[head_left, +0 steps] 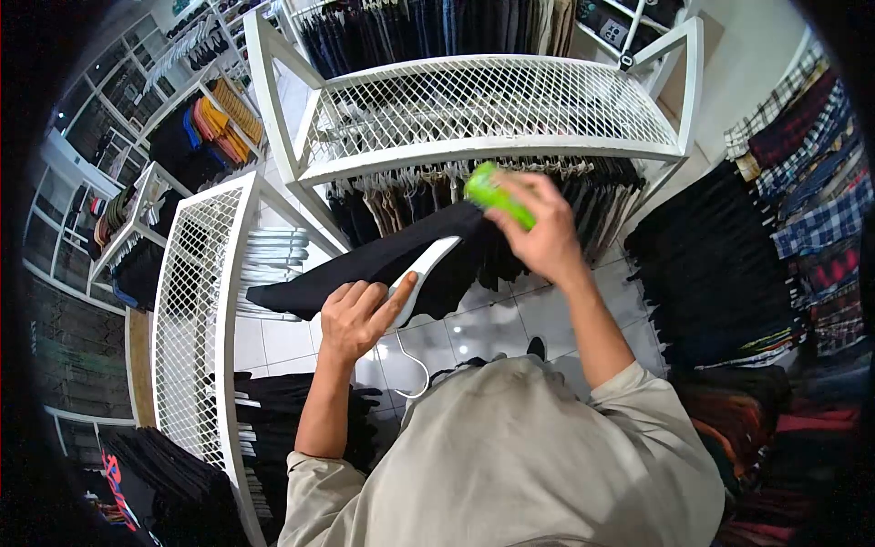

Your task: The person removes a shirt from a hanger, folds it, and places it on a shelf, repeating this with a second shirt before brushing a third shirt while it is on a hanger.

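My left hand (pixel 354 319) is closed around a white hanger (pixel 421 273), index finger stretched along it. A black garment (pixel 365 269) hangs on that hanger and spreads out to both sides; its exact kind is hard to tell. The hanger's metal hook (pixel 419 374) points down toward my body. My right hand (pixel 540 228) grips a bright green handheld object (pixel 497 194) at the garment's far right part. Motion blur hides what kind of object it is, and whether it touches the cloth.
In front stands a white rack with a mesh top (pixel 492 100), trousers hanging beneath. Another white mesh-topped rack (pixel 196 319) is on my left. Dark clothes (pixel 720 264) and checked shirts (pixel 820 223) hang at right. Underfoot is a tiled floor (pixel 510 324).
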Action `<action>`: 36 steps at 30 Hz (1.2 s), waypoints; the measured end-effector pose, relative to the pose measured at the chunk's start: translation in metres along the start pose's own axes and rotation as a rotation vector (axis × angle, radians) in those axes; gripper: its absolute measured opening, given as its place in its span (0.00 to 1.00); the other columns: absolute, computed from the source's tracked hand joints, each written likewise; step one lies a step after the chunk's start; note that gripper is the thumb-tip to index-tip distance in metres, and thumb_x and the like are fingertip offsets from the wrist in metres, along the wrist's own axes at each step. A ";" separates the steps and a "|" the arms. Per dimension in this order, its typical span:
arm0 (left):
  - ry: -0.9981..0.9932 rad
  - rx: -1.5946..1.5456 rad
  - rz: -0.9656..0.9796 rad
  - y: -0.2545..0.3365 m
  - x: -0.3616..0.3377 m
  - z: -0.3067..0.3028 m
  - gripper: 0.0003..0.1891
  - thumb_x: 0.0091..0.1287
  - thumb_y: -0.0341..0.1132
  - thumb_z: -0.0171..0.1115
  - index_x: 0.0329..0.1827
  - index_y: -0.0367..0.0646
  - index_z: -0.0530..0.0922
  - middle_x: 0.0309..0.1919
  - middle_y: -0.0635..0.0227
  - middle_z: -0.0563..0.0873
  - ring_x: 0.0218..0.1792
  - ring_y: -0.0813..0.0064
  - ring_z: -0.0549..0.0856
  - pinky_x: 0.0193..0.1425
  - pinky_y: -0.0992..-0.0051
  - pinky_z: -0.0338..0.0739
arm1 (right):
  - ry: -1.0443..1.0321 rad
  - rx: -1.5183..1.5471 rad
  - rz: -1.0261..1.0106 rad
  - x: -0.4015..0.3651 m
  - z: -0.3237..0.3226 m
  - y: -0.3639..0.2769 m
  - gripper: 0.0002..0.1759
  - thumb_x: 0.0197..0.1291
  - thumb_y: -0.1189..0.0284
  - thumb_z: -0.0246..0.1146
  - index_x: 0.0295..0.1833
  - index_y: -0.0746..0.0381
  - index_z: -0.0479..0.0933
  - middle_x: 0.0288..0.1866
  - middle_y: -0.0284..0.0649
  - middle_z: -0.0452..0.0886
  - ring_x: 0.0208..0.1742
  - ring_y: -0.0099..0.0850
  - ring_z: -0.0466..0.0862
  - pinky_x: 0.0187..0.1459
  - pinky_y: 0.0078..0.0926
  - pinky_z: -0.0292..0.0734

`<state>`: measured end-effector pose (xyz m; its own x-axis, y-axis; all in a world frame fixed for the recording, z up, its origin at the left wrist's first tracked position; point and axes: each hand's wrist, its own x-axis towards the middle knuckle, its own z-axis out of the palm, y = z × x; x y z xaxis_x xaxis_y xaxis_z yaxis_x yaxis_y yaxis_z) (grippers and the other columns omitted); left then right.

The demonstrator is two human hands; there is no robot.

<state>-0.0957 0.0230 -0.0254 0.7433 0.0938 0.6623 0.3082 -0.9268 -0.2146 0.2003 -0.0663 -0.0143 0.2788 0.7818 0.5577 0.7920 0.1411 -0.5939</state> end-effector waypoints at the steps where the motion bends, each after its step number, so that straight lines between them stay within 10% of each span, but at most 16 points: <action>1: 0.010 0.008 0.002 0.000 -0.003 0.001 0.31 0.56 0.30 0.69 0.67 0.55 0.84 0.25 0.78 0.72 0.25 0.81 0.74 0.29 0.77 0.68 | 0.073 -0.060 0.080 0.004 -0.002 0.023 0.27 0.64 0.65 0.73 0.67 0.59 0.81 0.59 0.48 0.80 0.57 0.43 0.83 0.59 0.40 0.80; 12: -0.009 -0.018 0.062 0.002 -0.003 0.007 0.32 0.55 0.29 0.69 0.67 0.56 0.83 0.27 0.79 0.72 0.25 0.82 0.74 0.29 0.77 0.70 | -0.204 0.051 -0.180 0.003 0.006 -0.027 0.25 0.61 0.64 0.75 0.64 0.57 0.83 0.61 0.51 0.82 0.60 0.46 0.84 0.63 0.42 0.80; 18: 0.020 0.006 0.046 0.002 -0.014 0.006 0.31 0.54 0.29 0.71 0.66 0.56 0.84 0.27 0.79 0.72 0.25 0.82 0.74 0.30 0.77 0.71 | -0.001 -0.391 0.172 0.017 -0.025 0.074 0.21 0.61 0.66 0.74 0.59 0.61 0.85 0.53 0.50 0.85 0.56 0.48 0.85 0.61 0.43 0.78; 25: 0.004 -0.025 0.057 0.001 -0.006 0.009 0.31 0.54 0.30 0.72 0.66 0.56 0.84 0.26 0.79 0.72 0.25 0.82 0.74 0.30 0.78 0.70 | -0.133 0.125 -0.041 -0.003 -0.016 -0.026 0.24 0.60 0.70 0.75 0.62 0.61 0.83 0.59 0.49 0.84 0.59 0.46 0.85 0.62 0.37 0.78; 32: -0.034 -0.022 0.025 0.002 -0.015 0.010 0.31 0.55 0.30 0.72 0.67 0.56 0.84 0.26 0.79 0.72 0.25 0.81 0.74 0.29 0.77 0.69 | 0.040 -0.267 0.294 -0.011 -0.032 0.063 0.23 0.62 0.68 0.73 0.63 0.59 0.82 0.58 0.49 0.83 0.58 0.45 0.85 0.61 0.40 0.79; 36: -0.038 -0.061 0.023 0.003 -0.011 0.010 0.31 0.56 0.30 0.72 0.67 0.56 0.83 0.25 0.79 0.72 0.25 0.81 0.74 0.28 0.77 0.69 | 0.019 0.067 0.030 -0.011 -0.032 -0.006 0.23 0.61 0.67 0.75 0.61 0.59 0.82 0.56 0.48 0.83 0.57 0.47 0.85 0.59 0.38 0.80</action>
<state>-0.0975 0.0232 -0.0406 0.7720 0.0848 0.6300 0.2550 -0.9491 -0.1848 0.2094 -0.0952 0.0014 0.3127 0.7744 0.5501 0.7453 0.1590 -0.6475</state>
